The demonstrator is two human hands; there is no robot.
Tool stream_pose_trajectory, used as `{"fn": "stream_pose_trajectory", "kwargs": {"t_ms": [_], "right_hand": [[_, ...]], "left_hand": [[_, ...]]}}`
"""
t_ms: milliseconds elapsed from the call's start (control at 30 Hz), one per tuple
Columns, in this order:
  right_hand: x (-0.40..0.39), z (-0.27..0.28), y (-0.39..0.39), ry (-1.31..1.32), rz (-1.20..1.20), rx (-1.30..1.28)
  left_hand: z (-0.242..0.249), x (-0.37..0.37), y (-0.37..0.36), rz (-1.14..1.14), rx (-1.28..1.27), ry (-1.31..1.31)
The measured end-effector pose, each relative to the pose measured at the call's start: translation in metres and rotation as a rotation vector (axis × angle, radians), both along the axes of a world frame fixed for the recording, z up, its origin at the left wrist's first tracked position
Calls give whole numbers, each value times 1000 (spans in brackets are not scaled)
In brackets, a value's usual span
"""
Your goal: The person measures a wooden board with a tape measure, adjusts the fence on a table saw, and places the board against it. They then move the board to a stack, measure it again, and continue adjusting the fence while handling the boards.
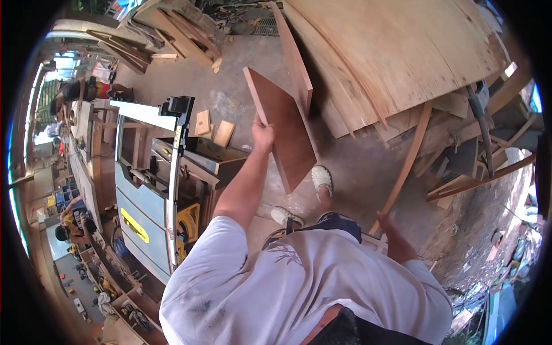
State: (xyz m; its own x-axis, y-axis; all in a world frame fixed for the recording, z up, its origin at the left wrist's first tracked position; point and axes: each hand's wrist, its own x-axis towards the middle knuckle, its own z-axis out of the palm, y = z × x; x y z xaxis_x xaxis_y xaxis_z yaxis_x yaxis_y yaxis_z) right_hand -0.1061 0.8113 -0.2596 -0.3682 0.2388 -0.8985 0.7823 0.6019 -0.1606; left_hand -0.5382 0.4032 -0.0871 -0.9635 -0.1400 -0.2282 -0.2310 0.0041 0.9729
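My left hand grips the edge of a flat reddish-brown board and holds it tilted above the concrete floor, in front of my feet in white shoes. My right hand is low at my right side, at the lower end of a long curved wooden strip. Whether it grips the strip is not clear. A narrower brown plank leans just beyond the held board.
A table saw with blue and yellow panels stands close on my left. Large plywood sheets lean at the upper right over scrap timber. Small wood blocks lie on the floor. Other people work at benches far left.
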Motion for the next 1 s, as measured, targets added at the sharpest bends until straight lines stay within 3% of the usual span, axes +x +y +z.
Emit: {"fn": "stream_pose_trajectory", "kwargs": {"t_ms": [100,167,233,267,300,500,600,700,767,833,900,967,1000], "right_hand": [[27,19,11,-90,-33,8],[20,51,-6,-133,-343,-12],[11,63,-18,-124,-400,-45],[5,66,-21,-107,-470,-94],[-3,68,-23,-103,-460,-80],[-56,82,-38,55,-346,-166],[-98,90,-50,164,-271,-140],[-143,67,-56,314,-96,-161],[-205,104,-89,495,-21,-236],[-252,96,-111,571,22,-282],[-308,131,-145,641,48,-376],[-343,91,-160,713,-7,-538],[-357,99,-171,709,6,-534]], "left_hand": [[-45,-5,21,70,-31,-6],[-85,-13,29,82,-272,11],[-86,-17,40,53,-211,36],[-88,-20,45,51,-337,-38],[-85,-23,50,48,-463,-112],[-70,-12,79,43,-679,-261],[-50,-14,90,-14,-686,-390],[-76,-18,101,-76,-703,-397],[-81,-19,111,-135,-721,-438],[-104,-18,117,-219,-788,-303],[-97,-16,114,-315,-656,-395],[-122,-4,99,-375,-266,-101],[-118,4,84,-463,-383,-65]]}}
